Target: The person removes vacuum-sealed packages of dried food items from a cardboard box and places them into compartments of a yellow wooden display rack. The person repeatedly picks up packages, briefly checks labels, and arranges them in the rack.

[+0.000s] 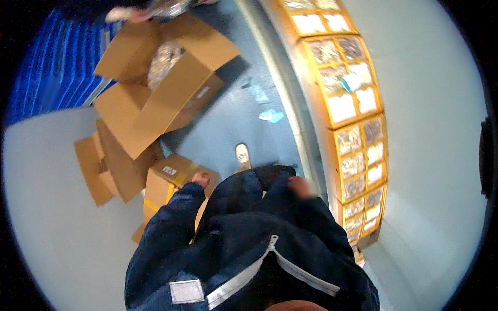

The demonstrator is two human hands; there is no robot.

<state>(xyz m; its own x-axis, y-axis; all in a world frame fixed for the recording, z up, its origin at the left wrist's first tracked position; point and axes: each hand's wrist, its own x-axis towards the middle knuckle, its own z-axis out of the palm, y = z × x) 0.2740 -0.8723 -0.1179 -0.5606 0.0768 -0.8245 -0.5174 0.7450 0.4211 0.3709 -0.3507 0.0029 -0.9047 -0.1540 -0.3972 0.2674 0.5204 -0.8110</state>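
My left hand [201, 179] hangs beside my hip, above a taped cardboard box [161, 175]; its fingers look curled, and I cannot tell whether it touches the box. On my other side, my right hand [301, 187] is near my thigh, partly blurred, close to the edge of a row of wooden compartment trays [332, 128]. Further ahead on the left stands a large open cardboard box [181, 89] with its flaps spread. Clear plastic bags [165, 62] with light brown contents lie in it.
Torn light blue scraps [271, 116] lie on the blue floor [210, 128]. Another open cardboard box [91, 167] is at the left. At the top left, another person's hand [138, 16] is near a plastic bag [171, 8], beside blue slatted material [58, 66]. A pale ledge [286, 93] runs along the trays.
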